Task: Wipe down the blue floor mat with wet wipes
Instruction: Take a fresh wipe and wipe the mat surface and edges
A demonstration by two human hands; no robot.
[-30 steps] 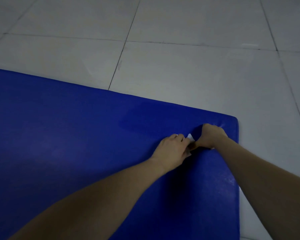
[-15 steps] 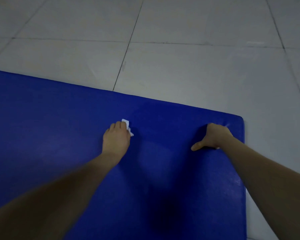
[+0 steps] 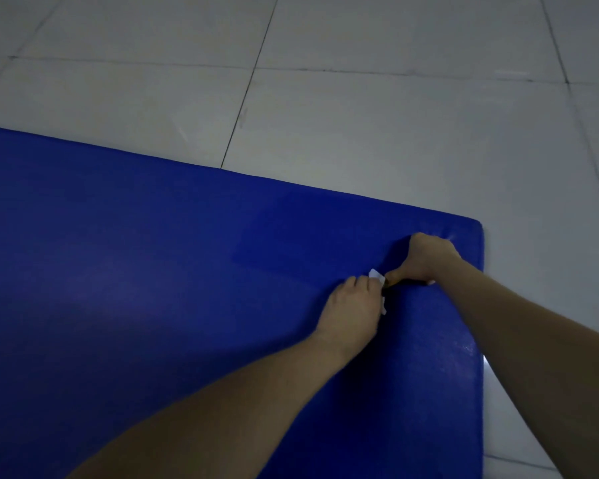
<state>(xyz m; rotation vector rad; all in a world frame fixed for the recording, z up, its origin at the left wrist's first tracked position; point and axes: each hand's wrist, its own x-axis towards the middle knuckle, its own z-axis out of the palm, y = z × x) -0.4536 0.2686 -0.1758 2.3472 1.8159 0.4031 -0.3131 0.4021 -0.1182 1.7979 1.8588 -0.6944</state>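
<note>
Fingers of your left hand are curling round a crumpled white wet wipe and pressing it down onto the blue floor mat, close to the mat's far right corner. Your right hand is bearing down on the mat just beyond the wipe, denting the surface, with its thumb pointing toward your left hand. Its fingers are hiding behind the knuckles, so whether they are lying flat or curling cannot be told. The mat is lying on a pale tiled floor.
</note>
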